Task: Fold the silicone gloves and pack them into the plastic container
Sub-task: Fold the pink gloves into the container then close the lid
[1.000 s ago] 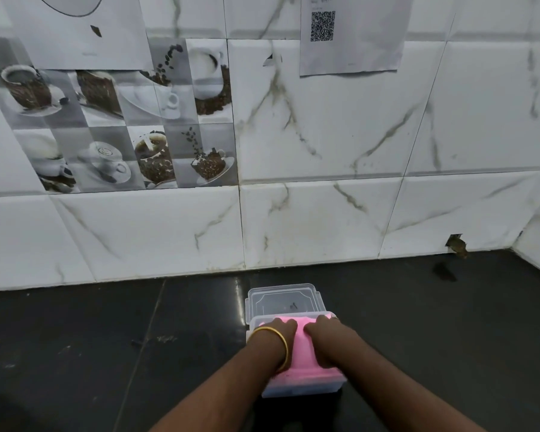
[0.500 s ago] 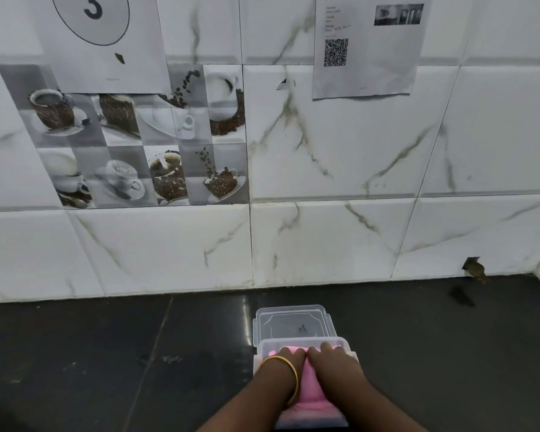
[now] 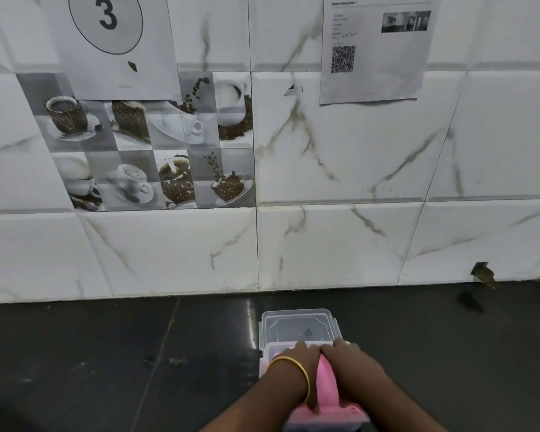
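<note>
A clear plastic container point(image 3: 264, 364) sits on the black counter at the bottom centre, its lid point(image 3: 296, 327) folded back toward the wall. Pink silicone gloves point(image 3: 327, 385) lie folded inside it, bulging above the rim. My left hand point(image 3: 296, 366), with a gold bangle on the wrist, presses down on the left part of the gloves. My right hand point(image 3: 353, 369) presses on the right part, fingers pointing toward the far rim. Both hands cover most of the gloves and the container's inside.
The black counter point(image 3: 138, 353) runs left and right of the container. A white marble-tiled wall point(image 3: 325, 244) stands close behind, with coffee-cup picture tiles and two taped paper sheets. A small chipped hole point(image 3: 483, 273) shows low on the wall at the right.
The camera has tilted up, so the container and hands sit lower in the view. Both hands stay pressed on the pink gloves in the container.
</note>
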